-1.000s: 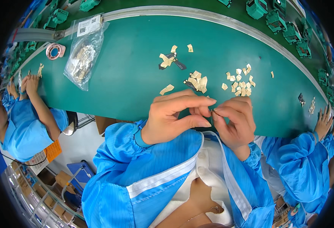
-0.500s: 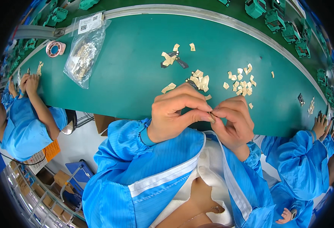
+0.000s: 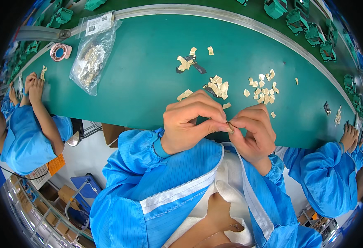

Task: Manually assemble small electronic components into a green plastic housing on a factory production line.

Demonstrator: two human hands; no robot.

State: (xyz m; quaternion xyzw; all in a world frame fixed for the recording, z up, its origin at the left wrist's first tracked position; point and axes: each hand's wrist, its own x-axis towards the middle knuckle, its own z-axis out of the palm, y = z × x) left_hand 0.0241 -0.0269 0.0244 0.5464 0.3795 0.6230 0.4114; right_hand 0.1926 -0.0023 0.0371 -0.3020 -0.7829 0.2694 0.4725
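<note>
My left hand (image 3: pixel 192 118) and my right hand (image 3: pixel 255 130) meet fingertip to fingertip above the near edge of the green table (image 3: pixel 144 82). Both are closed in a pinch on a small, thin piece (image 3: pixel 230 127), dark with a pale side; my fingers hide most of it. Just beyond my left hand lies a heap of pale beige flat pieces (image 3: pixel 218 88), with a dark strip (image 3: pixel 210 90) partly under it. Farther off, more pale pieces rest on black strips (image 3: pixel 199 68). A scattered group of small pale squares (image 3: pixel 265 96) lies beyond my right hand.
A clear plastic bag (image 3: pixel 88 68) of small parts and a roll of tape (image 3: pixel 60 52) sit at the left. Behind the metal rail (image 3: pixel 181 10) stand several green fixtures (image 3: pixel 298 21). Co-workers in blue sleeves (image 3: pixel 35 140) sit at both sides, hands on the table.
My hands keep almost the same pinch on the small piece. At the lower right, another person's hand with a watch has left the view. The co-worker's hands at left have shifted slightly.
</note>
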